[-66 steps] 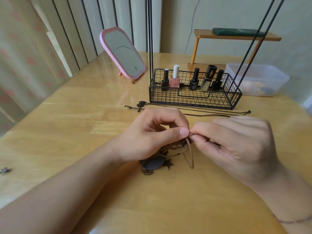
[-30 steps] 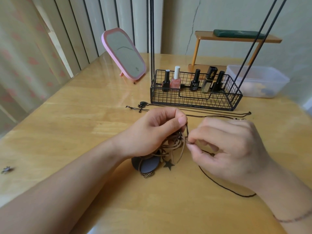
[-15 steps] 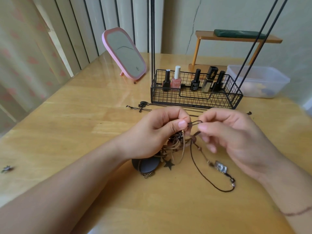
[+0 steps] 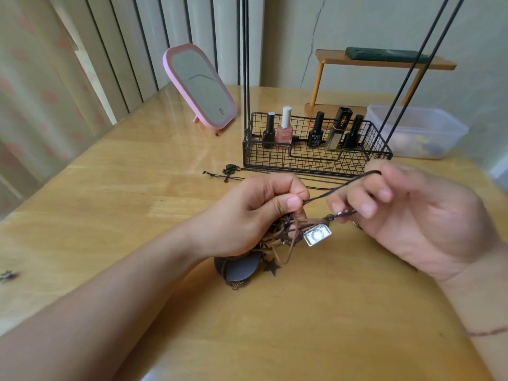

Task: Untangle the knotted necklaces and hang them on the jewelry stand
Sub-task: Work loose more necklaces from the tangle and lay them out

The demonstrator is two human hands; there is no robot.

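Note:
A knot of brown cord necklaces (image 4: 286, 232) hangs from my left hand (image 4: 255, 215), which grips it just above the table. A dark round pendant (image 4: 239, 268) and a small star charm (image 4: 272, 267) rest on the wood below. My right hand (image 4: 406, 215) pinches a dark cord (image 4: 346, 185) that runs taut from the knot up to the right. A silver rectangular pendant (image 4: 317, 235) dangles between my hands. The black wire jewelry stand (image 4: 313, 160), with thin upright rods, stands behind. Another black necklace (image 4: 228, 171) lies flat in front of it.
Several nail polish bottles (image 4: 286, 127) sit in the stand's basket. A pink mirror (image 4: 200, 86) leans at the back left, a clear plastic box (image 4: 417, 133) at the back right, a small wooden shelf (image 4: 384, 61) behind. A tiny metal charm (image 4: 7, 275) lies at the left table edge.
My right hand has pulled the dark cord up and to the right until taut. The silver pendant has risen off the table and now hangs by the knot. My left hand stays.

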